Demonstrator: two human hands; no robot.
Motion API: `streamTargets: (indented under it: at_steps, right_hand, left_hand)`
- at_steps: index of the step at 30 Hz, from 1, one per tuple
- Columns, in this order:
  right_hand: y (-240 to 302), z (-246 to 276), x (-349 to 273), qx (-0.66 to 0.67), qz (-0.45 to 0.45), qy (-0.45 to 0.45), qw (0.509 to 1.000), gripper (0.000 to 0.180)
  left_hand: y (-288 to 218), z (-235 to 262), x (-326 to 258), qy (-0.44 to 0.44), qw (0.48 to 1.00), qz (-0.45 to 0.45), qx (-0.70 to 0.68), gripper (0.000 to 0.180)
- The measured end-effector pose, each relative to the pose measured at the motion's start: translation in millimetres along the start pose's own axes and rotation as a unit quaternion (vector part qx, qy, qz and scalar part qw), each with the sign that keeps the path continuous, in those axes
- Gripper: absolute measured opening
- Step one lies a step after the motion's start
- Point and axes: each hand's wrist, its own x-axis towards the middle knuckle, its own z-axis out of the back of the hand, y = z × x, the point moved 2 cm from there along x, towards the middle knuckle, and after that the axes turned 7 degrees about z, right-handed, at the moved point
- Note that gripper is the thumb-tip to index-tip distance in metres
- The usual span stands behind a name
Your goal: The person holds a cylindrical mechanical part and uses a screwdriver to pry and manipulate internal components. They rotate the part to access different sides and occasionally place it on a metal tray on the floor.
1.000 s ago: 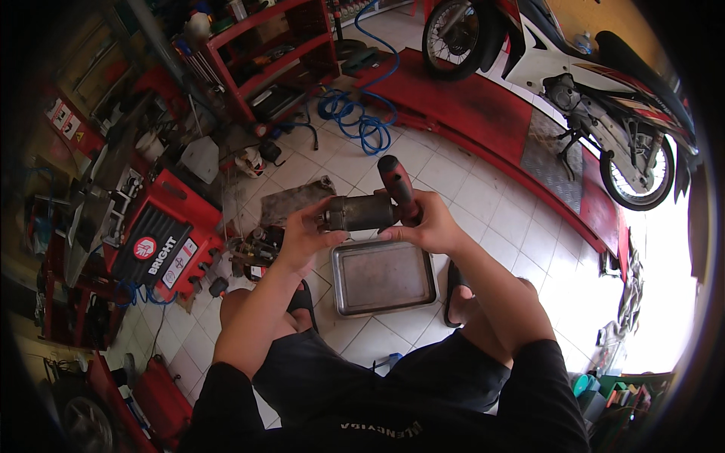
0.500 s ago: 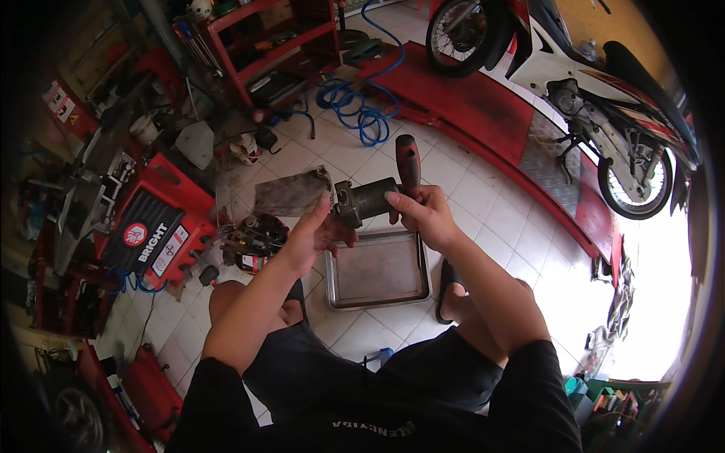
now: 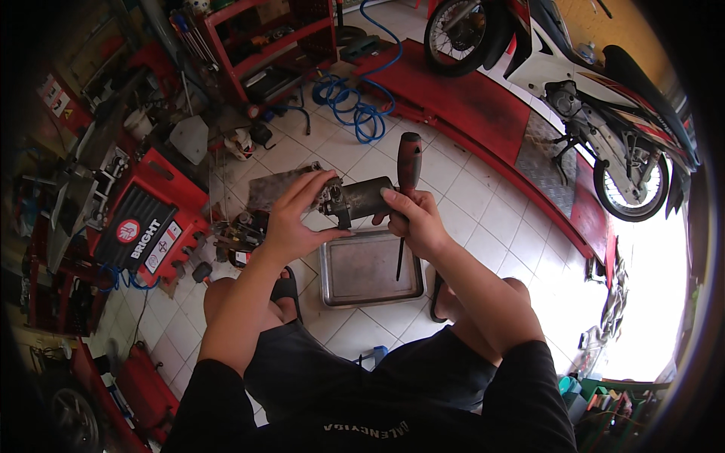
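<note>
The right hand [image 3: 423,225] is closed round the right end of a dark cylinder [image 3: 368,198], thumb laid over it, and the same hand keeps a screwdriver [image 3: 409,160] handle up, its shaft hanging over the tray [image 3: 370,272]. The left hand [image 3: 293,230] curves wide about the cylinder's flanged left end, fingers above, thumb below; whether they press on it I cannot tell. The cylinder is slightly tilted, over the tray's far edge. It looks like metal: probably heavy for its size, stiff, slippery if greasy, its end fittings the likeliest part to suffer. The round body should give the surest hold, with a palm beneath. Left beyond the tray lies a mat [image 3: 276,190]; farther beyond it, a blue hose [image 3: 355,106]; off to its right, a motorbike [image 3: 596,128].
</note>
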Motion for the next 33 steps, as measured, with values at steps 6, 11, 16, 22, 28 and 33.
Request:
streamTargets:
  at_steps: [6,11,16,22,28,33]
  right_hand:
    - [7.3,0.0,-2.5,-0.025,0.005,0.018,1.0,0.033]
    - [12.0,-0.6,-2.3,-0.032,-0.01,-0.02,0.999,0.035]
    - [31.6,8.7,8.8,-0.106,-0.02,-0.07,0.992,0.03]
    - [54.6,17.3,14.4,-0.255,-0.032,-0.008,0.966,0.035]
    - [66.3,11.6,13.6,-0.332,-0.03,0.033,0.942,0.041]
    - [65.4,26.8,20.8,-0.395,-0.006,0.037,0.918,0.04]
  left_hand:
    - [3.4,-1.2,-1.7,-0.019,0.999,-0.04,0.016,0.095]
    - [-1.1,-4.2,-1.0,-0.012,1.0,-0.023,0.007,0.097]
    - [4.0,-22.8,-2.6,0.131,0.937,0.128,-0.297,0.099]
    - [27.9,-67.0,-27.4,0.326,0.605,0.316,-0.654,0.074]
    - [6.5,-91.8,-37.1,0.311,0.484,0.273,-0.771,0.065]
    - [24.8,-77.6,-32.3,0.229,0.697,0.285,-0.617,0.074]
